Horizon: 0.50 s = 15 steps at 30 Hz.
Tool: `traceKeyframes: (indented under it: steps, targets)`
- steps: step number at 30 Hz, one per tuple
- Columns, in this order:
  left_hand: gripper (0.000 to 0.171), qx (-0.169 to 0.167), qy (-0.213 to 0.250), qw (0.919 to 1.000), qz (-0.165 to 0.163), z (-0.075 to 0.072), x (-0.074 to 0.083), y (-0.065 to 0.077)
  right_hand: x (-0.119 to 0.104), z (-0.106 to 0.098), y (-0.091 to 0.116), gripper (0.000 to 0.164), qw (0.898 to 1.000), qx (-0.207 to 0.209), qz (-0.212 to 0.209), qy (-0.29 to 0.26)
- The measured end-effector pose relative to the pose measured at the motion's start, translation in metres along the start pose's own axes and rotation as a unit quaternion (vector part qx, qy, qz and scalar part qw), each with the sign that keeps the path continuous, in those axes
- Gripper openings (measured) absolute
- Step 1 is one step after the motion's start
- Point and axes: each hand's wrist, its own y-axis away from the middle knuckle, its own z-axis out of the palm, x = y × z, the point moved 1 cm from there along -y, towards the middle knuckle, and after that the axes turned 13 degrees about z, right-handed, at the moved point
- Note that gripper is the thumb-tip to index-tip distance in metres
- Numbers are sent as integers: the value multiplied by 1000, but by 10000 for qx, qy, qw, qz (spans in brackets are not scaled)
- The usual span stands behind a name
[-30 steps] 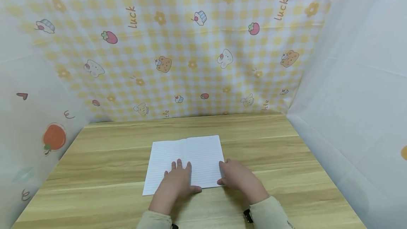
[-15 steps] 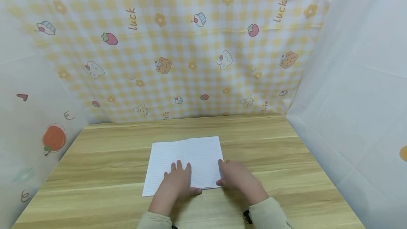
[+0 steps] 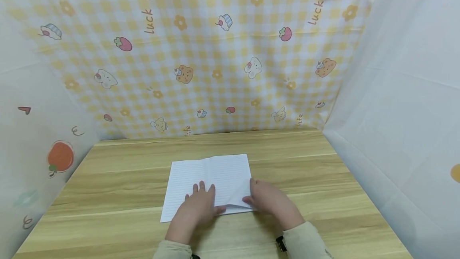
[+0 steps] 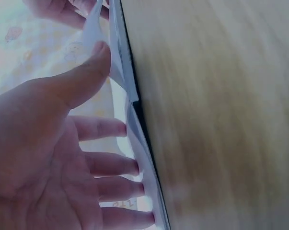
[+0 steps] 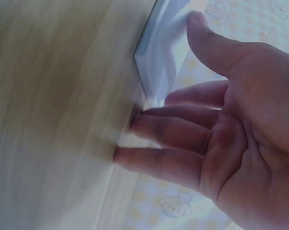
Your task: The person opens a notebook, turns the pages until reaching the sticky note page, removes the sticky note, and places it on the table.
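Note:
An open lined notebook [image 3: 184,177] lies flat on the wooden table, its dark cover edge showing in the left wrist view. My left hand [image 3: 198,207] rests spread across the notebook near the fold, fingers straight and fingertips [image 4: 134,167] touching the paper. At the lower right corner, my right hand [image 3: 270,200] pinches a page [image 3: 240,195] between thumb and index finger. That corner is raised and bent, with the sheets beneath showing below it. The right wrist view has the thumb on the page [image 5: 166,52], with the other fingers down by the table.
The wooden table [image 3: 125,187] runs back to a yellow checked cloth [image 3: 215,47] with cartoon prints. White cloth walls [image 3: 402,111] flank it on both sides.
My right hand has lifted and bent the page's lower right corner, which lay flat before; its thumb has moved slightly up. My left hand has stayed almost in place.

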Motion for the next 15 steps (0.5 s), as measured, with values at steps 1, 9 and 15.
traceKeyframes:
  steps: [1, 9, 15]
  targets:
    - [80, -25, 34, 10000, 20, 0, -1, 0, 1, -1, 0, 62, 10000, -3, -28, -37]
    - [88, 847, -66, 9960, 292, -3, -4, 0, 8, -4, 2, 27, 9995, -102, -293, 70]
    - [74, 1692, -2926, 9359, 992, -9, 12, 7, 7, -6, 4, 27, 9993, -73, -331, 123]
